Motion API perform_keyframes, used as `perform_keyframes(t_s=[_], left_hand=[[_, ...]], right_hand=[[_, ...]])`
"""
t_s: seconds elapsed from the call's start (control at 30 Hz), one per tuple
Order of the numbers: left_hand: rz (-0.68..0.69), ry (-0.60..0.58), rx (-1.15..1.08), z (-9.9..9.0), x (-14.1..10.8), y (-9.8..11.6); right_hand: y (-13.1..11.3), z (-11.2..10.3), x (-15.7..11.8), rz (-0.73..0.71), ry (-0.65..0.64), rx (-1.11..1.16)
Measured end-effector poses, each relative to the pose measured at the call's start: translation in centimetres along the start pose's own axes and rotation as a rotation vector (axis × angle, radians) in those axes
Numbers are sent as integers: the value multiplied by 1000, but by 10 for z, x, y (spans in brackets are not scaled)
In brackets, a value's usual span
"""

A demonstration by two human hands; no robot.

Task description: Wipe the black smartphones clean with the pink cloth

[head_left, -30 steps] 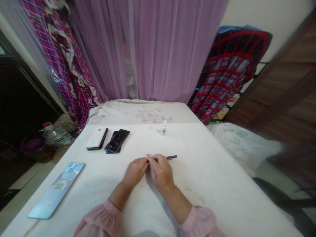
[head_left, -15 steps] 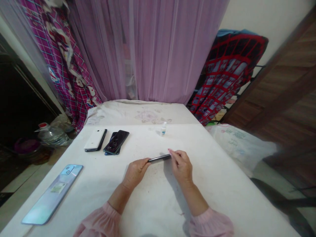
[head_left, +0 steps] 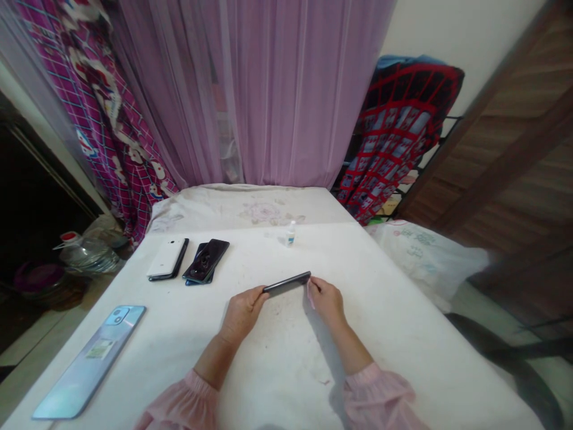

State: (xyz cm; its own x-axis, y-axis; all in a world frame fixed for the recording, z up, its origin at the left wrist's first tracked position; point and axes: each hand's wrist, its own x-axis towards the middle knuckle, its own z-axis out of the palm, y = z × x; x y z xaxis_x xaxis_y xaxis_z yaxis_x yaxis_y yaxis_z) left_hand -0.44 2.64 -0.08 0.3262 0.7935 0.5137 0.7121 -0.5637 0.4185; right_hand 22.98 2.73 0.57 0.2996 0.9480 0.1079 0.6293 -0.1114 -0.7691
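Observation:
A dark smartphone [head_left: 287, 283] is tilted nearly edge-on above the white table cover. My left hand [head_left: 243, 310] pinches its left end between thumb and fingers. At the phone's right end, my right hand [head_left: 327, 300] is closed on a small pink cloth [head_left: 310, 292], of which only a little shows below the phone's corner. Whether the right fingers also grip the phone, I cannot tell. Beyond the phone stands a small white bottle [head_left: 290, 233] with a blue label.
To the left lie a white phone [head_left: 167, 257] on a dark one, and a black phone [head_left: 208, 260] on a blue one. Nearer is a large light-blue phone [head_left: 92, 361], back up. A plastic bag [head_left: 425, 257] is beside the table's right edge [head_left: 403, 280].
My right hand has shifted from above the phone's right end to just below it, bringing the pink cloth down. The phone has tilted, and the whole view has shifted slightly.

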Motion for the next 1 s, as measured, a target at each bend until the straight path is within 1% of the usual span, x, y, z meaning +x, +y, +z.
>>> perform_keyframes(t_s=[0.17, 0.23, 0.33, 0.43, 0.6, 0.7, 0.77, 0.83, 0.9, 1.0], left_hand=[[59, -23, -14, -6, -2, 2], [114, -55, -8, -11, -5, 5], [238, -112, 41, -14, -10, 11], [323, -143, 88, -12, -15, 16], [362, -224, 108, -9, -21, 15], [305, -266, 96, -11, -22, 17], [198, -271, 138, -9, -23, 21], [63, -267, 199, -5, -24, 25], [-46, -269, 235, 1, -27, 28], [-112, -278, 233, 9, -30, 31]], right_hand=[[4, -20, 8, -12, -64, -67], [11, -29, 9, 24, -33, -44], [24, -37, 6, 80, 59, 31], [31, -34, -1, 76, 125, 114], [32, -22, -8, 6, 175, 244], [32, -19, -9, -14, 206, 231], [31, -18, -10, -64, 202, 202], [29, -17, -13, -158, 193, 157], [25, -15, -15, -282, 215, 80], [19, -12, -18, -457, 269, -92]])
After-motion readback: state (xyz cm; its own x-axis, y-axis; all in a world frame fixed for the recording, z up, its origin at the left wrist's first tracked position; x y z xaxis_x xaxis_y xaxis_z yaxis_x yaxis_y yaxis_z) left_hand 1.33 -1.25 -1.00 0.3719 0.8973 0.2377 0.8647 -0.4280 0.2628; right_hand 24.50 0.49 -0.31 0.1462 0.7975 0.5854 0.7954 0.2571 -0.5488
